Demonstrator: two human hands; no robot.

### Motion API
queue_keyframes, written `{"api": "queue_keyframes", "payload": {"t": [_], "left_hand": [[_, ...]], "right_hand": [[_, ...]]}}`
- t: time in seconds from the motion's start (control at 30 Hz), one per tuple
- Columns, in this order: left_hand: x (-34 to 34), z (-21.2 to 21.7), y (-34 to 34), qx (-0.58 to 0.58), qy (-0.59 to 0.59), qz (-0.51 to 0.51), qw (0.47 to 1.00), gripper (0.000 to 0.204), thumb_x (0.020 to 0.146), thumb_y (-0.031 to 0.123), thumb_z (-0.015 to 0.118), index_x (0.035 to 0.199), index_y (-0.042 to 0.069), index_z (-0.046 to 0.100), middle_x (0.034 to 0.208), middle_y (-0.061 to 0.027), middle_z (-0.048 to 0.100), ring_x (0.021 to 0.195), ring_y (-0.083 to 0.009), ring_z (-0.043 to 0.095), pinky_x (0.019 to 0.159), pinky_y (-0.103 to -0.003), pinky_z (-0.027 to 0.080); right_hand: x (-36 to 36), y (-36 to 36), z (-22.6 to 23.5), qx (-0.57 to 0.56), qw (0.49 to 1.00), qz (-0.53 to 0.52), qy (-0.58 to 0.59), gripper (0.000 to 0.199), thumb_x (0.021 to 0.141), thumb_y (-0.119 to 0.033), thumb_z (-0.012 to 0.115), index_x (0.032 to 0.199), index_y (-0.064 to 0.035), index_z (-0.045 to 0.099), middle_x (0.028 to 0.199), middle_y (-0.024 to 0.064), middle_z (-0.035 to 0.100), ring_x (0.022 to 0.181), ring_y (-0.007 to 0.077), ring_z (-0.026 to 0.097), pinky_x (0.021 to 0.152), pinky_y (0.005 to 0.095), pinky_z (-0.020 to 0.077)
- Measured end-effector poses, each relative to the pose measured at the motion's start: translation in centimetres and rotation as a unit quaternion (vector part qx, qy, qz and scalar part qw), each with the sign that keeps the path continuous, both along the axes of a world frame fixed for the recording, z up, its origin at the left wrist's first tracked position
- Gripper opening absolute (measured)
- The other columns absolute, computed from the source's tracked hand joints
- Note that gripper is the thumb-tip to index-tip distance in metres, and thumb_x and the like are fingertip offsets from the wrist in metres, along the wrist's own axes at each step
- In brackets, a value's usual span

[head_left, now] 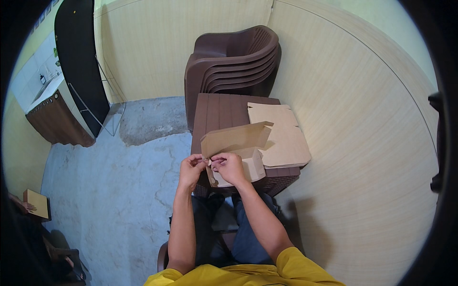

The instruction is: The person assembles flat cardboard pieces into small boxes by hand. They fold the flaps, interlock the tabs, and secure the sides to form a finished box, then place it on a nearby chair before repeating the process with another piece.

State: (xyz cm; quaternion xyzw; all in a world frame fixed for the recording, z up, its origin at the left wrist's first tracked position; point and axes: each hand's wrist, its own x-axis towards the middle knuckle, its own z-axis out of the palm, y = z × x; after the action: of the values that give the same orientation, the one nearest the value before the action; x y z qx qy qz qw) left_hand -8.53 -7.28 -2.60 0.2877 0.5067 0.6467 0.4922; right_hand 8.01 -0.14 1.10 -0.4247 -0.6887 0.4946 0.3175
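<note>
A partly folded brown cardboard box (253,162) stands on the near part of a brown table (214,112), its lid panel (236,137) raised at the back. My left hand (192,168) is at the box's left corner, thumb and fingers pinched on its edge. Right beside it, my right hand (229,168) reaches over the box with its fingers closed at the same corner. A small pale bit, perhaps a tab of the box, shows between the two hands. My fingers hide most of that corner.
Flat cardboard blanks (281,136) lie stacked at the table's right, by the wall. Stacked brown plastic chairs (234,62) stand behind the table. Far left are a curtained sink counter (59,119) and a black panel (78,62). Another person's hand (29,207) touches a box (38,202) at lower left.
</note>
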Motion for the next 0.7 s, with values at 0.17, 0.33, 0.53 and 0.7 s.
{"api": "queue_keyframes", "payload": {"t": [0.17,0.33,0.53,0.7], "left_hand": [[0.2,-0.15,0.08,0.016,0.011,0.006,1.0,0.018,0.098,0.0,0.081,0.116,0.0,0.079,0.101,-0.0043,0.082,0.085,-0.0089,0.072,0.077,-0.025,0.054],[0.58,-0.17,0.01,0.015,0.013,0.003,1.0,0.02,0.098,-0.003,0.081,0.117,-0.002,0.079,0.105,-0.007,0.083,0.092,-0.0121,0.076,0.085,-0.028,0.061],[0.46,-0.11,0.06,0.021,-0.001,-0.009,1.0,0.021,0.098,-0.006,0.078,0.118,-0.003,0.078,0.106,-0.0082,0.083,0.094,-0.014,0.077,0.087,-0.03,0.063],[0.79,0.31,-0.23,0.019,-0.002,-0.011,1.0,0.025,0.096,-0.011,0.075,0.12,-0.004,0.076,0.109,-0.0091,0.083,0.094,-0.015,0.078,0.088,-0.031,0.065]], "right_hand": [[0.16,0.14,-0.36,-0.027,1.0,0.013,0.007,0.016,0.095,0.004,0.08,0.11,0.0032,0.085,0.094,0.0138,0.085,0.082,0.018,0.082,0.075,0.0335,0.0652],[0.46,0.19,-0.73,-0.014,0.999,0.038,0.023,0.016,0.096,0.004,0.079,0.111,0.004,0.084,0.094,0.0142,0.085,0.082,0.0173,0.082,0.075,0.0326,0.0648],[0.65,0.2,-0.96,-0.046,0.997,0.036,0.044,0.015,0.095,0.004,0.078,0.109,0.0048,0.084,0.091,0.0124,0.084,0.082,0.0161,0.081,0.076,0.0327,0.0649],[0.45,0.09,-0.89,-0.131,0.988,0.004,0.077,0.012,0.096,0.003,0.079,0.107,0.0074,0.083,0.09,0.0132,0.083,0.081,0.016,0.081,0.075,0.0329,0.0652]]}}
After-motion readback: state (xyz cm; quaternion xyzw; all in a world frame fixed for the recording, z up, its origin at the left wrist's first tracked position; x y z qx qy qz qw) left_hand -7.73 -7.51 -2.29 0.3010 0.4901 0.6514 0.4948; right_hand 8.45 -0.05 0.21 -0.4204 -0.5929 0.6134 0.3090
